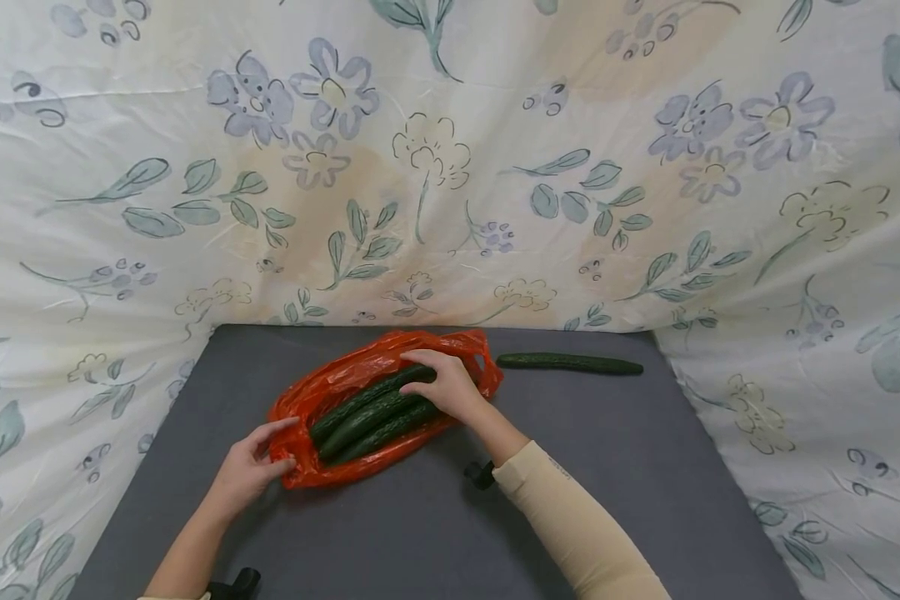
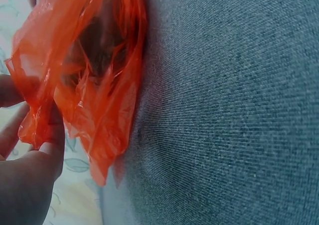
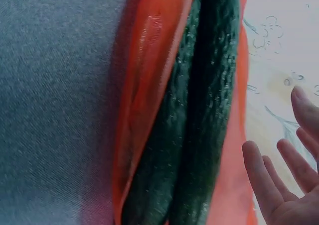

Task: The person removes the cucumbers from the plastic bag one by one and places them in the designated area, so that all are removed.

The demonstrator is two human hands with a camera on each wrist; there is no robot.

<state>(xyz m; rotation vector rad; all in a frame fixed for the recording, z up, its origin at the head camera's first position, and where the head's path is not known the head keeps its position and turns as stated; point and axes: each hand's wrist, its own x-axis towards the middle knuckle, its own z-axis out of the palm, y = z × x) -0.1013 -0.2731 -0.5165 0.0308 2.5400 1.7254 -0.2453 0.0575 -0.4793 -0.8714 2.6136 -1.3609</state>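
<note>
An orange-red plastic bag [image 1: 322,387] lies mouth-up on the table, with three dark green cucumbers [image 1: 375,421] side by side in it. At the bag's left end my left hand [image 1: 246,473] pinches the thin plastic; the left wrist view shows the thumb and fingers of that hand [image 2: 30,180] on a gathered fold. Over the right end of the cucumbers hovers my right hand [image 1: 456,390], thumb and fingers spread. Seen from the right wrist, this hand [image 3: 291,195] has its fingers apart, beside two bumpy cucumbers [image 3: 207,105] in the bag.
Another cucumber [image 1: 570,363] lies outside the bag, near the back right of the grey table [image 1: 607,467]. Flower-printed cloth [image 1: 450,200] hangs behind the table and along both sides. Black wrist devices [image 1: 480,475] show below the forearms.
</note>
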